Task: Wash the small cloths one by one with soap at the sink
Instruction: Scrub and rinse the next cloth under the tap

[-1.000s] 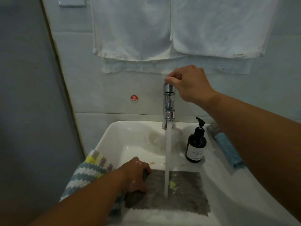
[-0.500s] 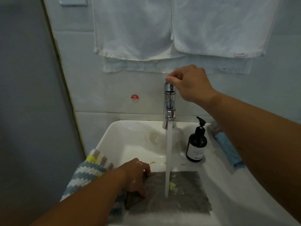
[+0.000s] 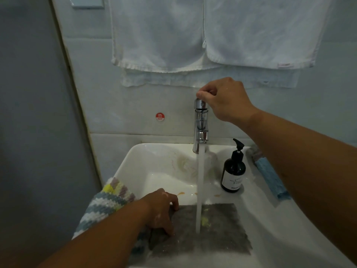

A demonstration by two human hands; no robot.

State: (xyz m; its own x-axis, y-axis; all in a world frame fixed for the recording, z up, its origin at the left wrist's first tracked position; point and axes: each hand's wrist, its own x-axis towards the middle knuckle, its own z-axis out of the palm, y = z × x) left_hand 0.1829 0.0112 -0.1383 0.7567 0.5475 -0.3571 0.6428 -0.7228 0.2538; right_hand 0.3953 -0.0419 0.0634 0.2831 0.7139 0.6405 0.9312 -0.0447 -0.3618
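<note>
Water from the faucet (image 3: 201,122) fell on a gray cloth (image 3: 212,231) lying flat at the near end of the sink (image 3: 154,157). The left hand (image 3: 162,209) gripped the cloth's left edge with curled fingers, and the right hand (image 3: 224,99) pinched the faucet's top. A soap bottle (image 3: 233,171) stood just right of the stream.

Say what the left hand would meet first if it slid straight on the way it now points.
Probably the stream of water falling from the tap. The left hand holds the grey cloth at its left edge and points right, toward that stream, with nothing between. Depth is hard to judge.
</note>
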